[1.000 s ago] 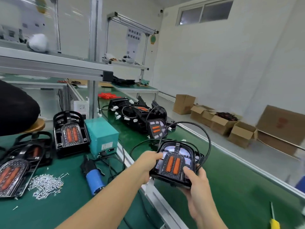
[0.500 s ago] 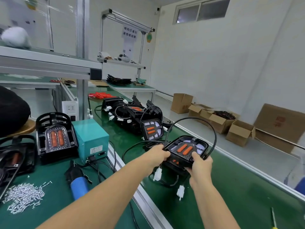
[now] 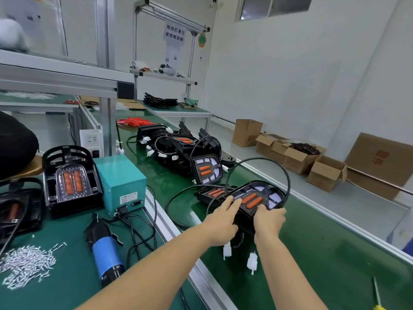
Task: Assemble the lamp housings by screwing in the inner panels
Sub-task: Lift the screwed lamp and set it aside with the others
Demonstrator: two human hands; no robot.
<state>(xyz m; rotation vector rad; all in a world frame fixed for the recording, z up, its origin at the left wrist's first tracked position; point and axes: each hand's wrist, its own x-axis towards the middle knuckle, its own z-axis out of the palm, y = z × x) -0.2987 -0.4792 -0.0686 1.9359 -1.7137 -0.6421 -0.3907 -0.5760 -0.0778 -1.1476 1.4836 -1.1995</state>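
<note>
Holding lamp (image 3: 254, 199) at near edge, both hands: left hand (image 3: 220, 222) fingers spread over lens, right hand (image 3: 269, 220) curled round rim. Long axis runs away toward lamp pile (image 3: 178, 151); belt (image 3: 324, 242) just below lamp.

Workbench (image 3: 67, 287): green mat surface at the left, edged by a metal rail.
On the workbench: a heap of small silver screws (image 3: 24, 266); a blue-bodied electric screwdriver (image 3: 106, 256) lying on its side; a teal power box (image 3: 120, 186) with black cables plugged in; an open lamp housing (image 3: 70, 180) with two orange lenses; another dark housing (image 3: 19, 209) at the left edge.
Conveyor belt (image 3: 312, 253): green, running alongside on the right.
On the belt: a cluster of black lamps with white plugs (image 3: 178, 151); a yellow-handled tool (image 3: 377, 296) near the bottom corner.
Floor (image 3: 279, 173): open cardboard boxes (image 3: 326, 173) along the wall.
</note>
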